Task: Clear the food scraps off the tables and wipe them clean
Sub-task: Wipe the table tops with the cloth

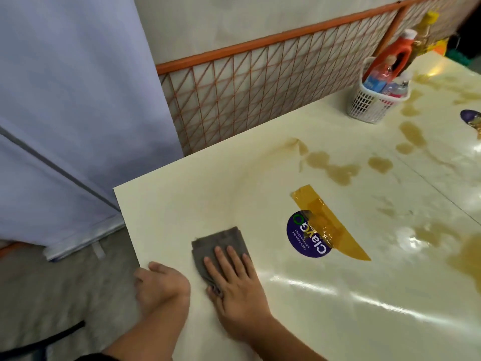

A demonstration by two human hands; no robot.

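Observation:
A grey folded cloth lies flat near the left corner of the cream table. My right hand presses on it with straight, spread fingers. My left hand sits at the table's left edge, fingers curled down over the rim. Brown liquid stains are spread over the middle and right of the tabletop, with a wet shine on the near right part.
A purple round sticker partly under brown tape sits mid-table. A white basket with bottles stands at the back by the orange-framed mesh partition. A pale curtain hangs at left.

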